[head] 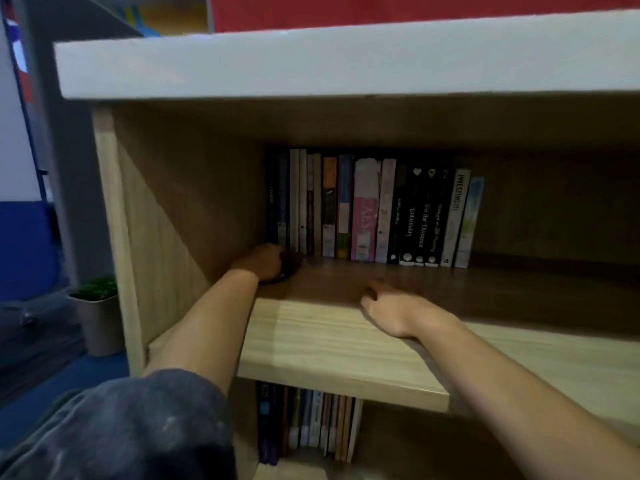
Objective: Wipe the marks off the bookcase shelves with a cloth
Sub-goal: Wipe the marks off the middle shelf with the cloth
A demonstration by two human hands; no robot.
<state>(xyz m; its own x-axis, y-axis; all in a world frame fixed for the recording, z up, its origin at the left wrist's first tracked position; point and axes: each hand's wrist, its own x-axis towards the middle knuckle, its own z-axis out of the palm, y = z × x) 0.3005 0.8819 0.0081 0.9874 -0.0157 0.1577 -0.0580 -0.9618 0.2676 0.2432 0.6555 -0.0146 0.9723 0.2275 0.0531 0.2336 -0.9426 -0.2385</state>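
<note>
A light wooden bookcase shelf (329, 341) runs across the middle of the view, its back half in shadow. Deep in the left back corner my left hand (259, 263) grips a small dark cloth (292, 265), bunched on the shelf surface just in front of the books. My right hand (388, 311) rests palm down on the shelf nearer the front, fingers slightly bent, holding nothing. No marks can be made out on the wood in this dim light.
A row of upright books (370, 216) stands at the shelf's back. The bookcase's left side panel (145, 209) is close to my left arm, and a white top board (346, 60) overhangs. More books (308, 424) fill the shelf below. A potted plant (97, 313) stands on the floor at left.
</note>
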